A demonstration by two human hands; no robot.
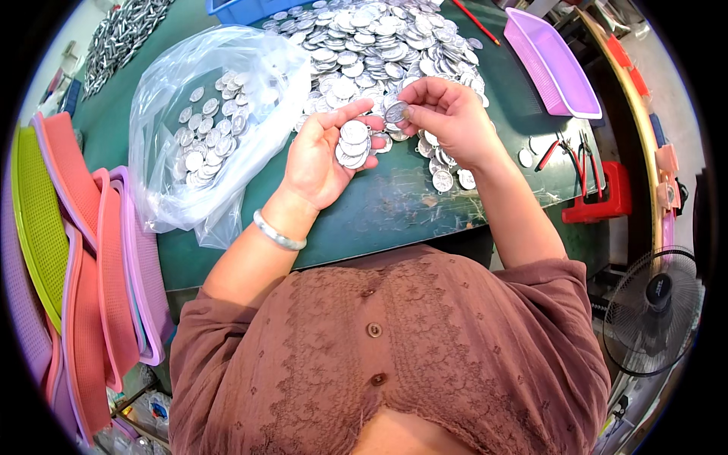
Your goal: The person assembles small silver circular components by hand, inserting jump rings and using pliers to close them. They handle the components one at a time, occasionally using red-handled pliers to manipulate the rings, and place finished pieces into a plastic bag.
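Observation:
My left hand (318, 155) is turned palm up over the green table, with a few round silver medallions (353, 144) resting on its palm and fingers. Between the thumb and fingers of my right hand (447, 117) one more medallion (396, 112) is pinched, just beside the left fingertips. Behind both hands spreads a large heap of the same silver medallions (387, 42). Some more medallions (442, 180) lie under my right wrist. To the left, a clear plastic bag (265, 68) lies with its mouth wide, several medallions (208, 144) inside it.
Stacked pink, purple and green plastic baskets (114, 280) stand at the left. At the right are a purple basket (557, 68), red-handled pliers (547, 155), a red stool (607, 205) and a fan (654, 311). Metal pieces (125, 38), a blue bin (243, 9) and a red pen (478, 21) lie far back.

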